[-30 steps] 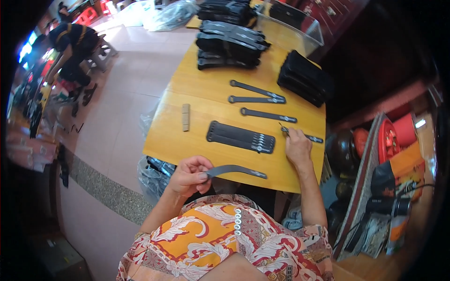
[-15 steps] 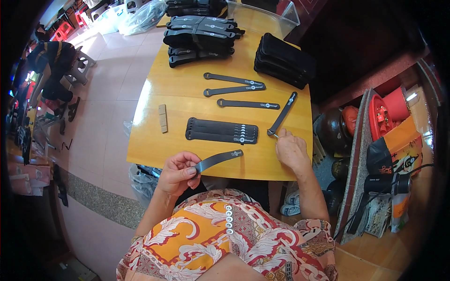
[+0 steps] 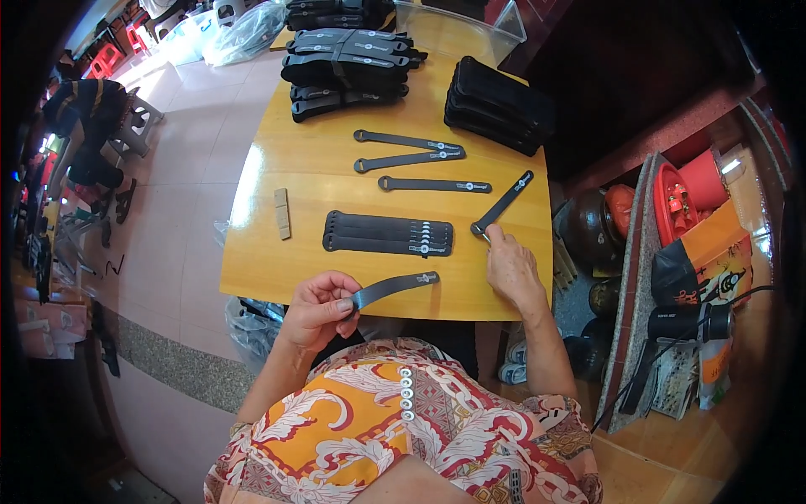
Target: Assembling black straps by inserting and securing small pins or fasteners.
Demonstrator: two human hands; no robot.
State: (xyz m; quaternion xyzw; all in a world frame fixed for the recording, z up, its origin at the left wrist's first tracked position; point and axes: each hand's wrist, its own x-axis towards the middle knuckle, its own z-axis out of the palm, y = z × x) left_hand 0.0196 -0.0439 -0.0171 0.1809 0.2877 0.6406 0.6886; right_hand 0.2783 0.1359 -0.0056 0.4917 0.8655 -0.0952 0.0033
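Between the thumb and fingers of my left hand is one end of a black strap. Its printed free end points right over the table's near edge. My right hand is closed around a thin, shiny tool, mostly hidden by the fingers. The tool's tip touches the near, looped end of another black strap, which slants away to the right. A flat row of several straps lies side by side between my hands. Beyond it, three loose straps rest on the yellow table.
Bundled black straps are piled at the table's far left. A stack of black straps or pads sits far right, near a clear plastic bin. Small tan blocks lie at left. A shelf with assorted goods stands right.
The strap at my right hand has swung, its far end moving right. My right hand has shifted slightly with it. My left hand keeps its hold. The whole view has shifted a little.
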